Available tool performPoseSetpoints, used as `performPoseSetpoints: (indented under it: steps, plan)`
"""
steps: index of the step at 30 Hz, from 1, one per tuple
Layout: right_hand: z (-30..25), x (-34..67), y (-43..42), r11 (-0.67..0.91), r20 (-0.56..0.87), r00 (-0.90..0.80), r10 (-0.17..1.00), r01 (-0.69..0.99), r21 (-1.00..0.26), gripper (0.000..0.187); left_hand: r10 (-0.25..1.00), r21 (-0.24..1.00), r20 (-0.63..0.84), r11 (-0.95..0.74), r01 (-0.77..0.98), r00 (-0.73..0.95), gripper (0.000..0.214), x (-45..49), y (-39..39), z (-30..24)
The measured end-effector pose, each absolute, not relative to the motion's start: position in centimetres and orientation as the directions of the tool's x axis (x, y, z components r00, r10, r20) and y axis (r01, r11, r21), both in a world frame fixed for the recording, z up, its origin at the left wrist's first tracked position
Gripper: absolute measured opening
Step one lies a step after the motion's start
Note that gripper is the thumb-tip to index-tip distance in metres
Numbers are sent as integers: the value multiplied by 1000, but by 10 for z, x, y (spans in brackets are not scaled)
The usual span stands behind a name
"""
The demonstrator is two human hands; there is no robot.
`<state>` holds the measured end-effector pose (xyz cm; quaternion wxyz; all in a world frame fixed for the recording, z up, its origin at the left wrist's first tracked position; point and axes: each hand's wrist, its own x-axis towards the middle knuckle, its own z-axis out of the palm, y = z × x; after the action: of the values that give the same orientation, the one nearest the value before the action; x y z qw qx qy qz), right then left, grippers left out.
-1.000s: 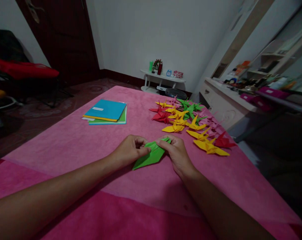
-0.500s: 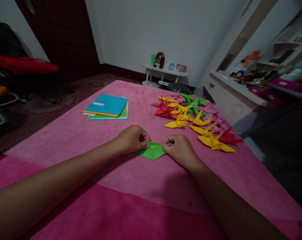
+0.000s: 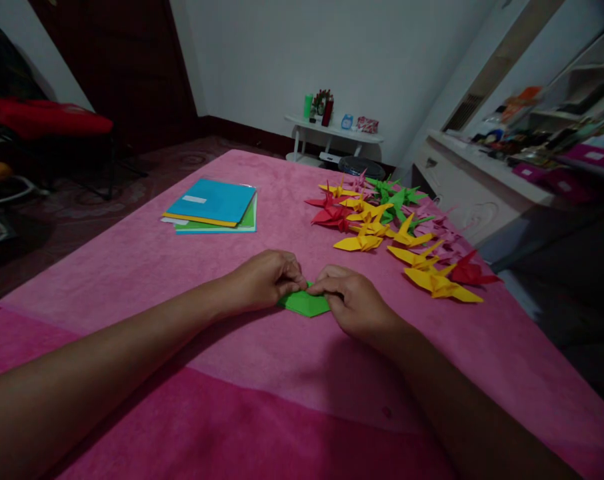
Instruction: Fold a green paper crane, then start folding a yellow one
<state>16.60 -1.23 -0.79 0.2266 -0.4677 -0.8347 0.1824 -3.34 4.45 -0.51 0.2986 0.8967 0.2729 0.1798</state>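
A folded green paper [image 3: 305, 305] lies flat on the pink cloth [image 3: 147, 280] in front of me. My left hand [image 3: 265, 279] is closed, its fingertips pinching the paper's left upper edge. My right hand [image 3: 352, 303] is curled too, with thumb and fingers pressing the paper's right side. The two hands almost meet over the paper, and they hide most of it; only its near point shows.
Several folded paper cranes [image 3: 382, 230] in yellow, red, green and pink lie at the right of the cloth. A stack of coloured sheets [image 3: 212, 207] with a blue one on top lies at the back left. A white dresser [image 3: 472, 193] stands to the right.
The green paper went from a long shape held up off the cloth to a shorter piece lying flat. My hands have drawn closer together over it, and the view has shifted slightly.
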Motion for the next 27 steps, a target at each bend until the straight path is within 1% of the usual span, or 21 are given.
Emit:
performPoseSetpoints:
  steps: [3,5,8,10,11,14,15,17,20,23,27]
  plan:
    - [-2,166,-15,461,129,-474,871,697,-550,42,526,536,190,-763,361,829,19,-38,38,5]
    - [3,166,-17,437,88,-476,875,700,-564,40,483,497,199,-800,337,853,20,-40,33,9]
    - [10,167,-20,391,31,-470,882,695,-604,36,446,473,206,-824,311,871,34,-42,28,7]
    - [13,169,-21,369,-7,-478,878,686,-628,29,446,474,220,-826,304,868,34,-43,26,4]
    - [14,169,-21,361,-17,-481,877,681,-637,27,451,477,223,-824,306,864,32,-43,25,2]
    - [13,171,-21,313,-17,-447,894,652,-691,35,479,494,231,-808,322,847,24,-44,24,1]
    - [12,171,-20,292,-12,-427,904,638,-713,35,489,503,234,-801,326,841,22,-45,24,1]
    - [9,171,-19,270,-1,-402,916,618,-739,26,497,529,245,-788,315,832,21,-45,24,1]
    - [5,171,-18,311,33,-418,908,618,-722,15,497,584,250,-762,280,831,20,-44,24,-1]
    - [3,171,-17,325,28,-434,901,630,-705,14,536,630,228,-718,296,813,15,-44,25,-6]
    - [-1,170,-17,296,23,-397,918,644,-705,13,588,700,172,-638,322,791,13,-44,25,-10]
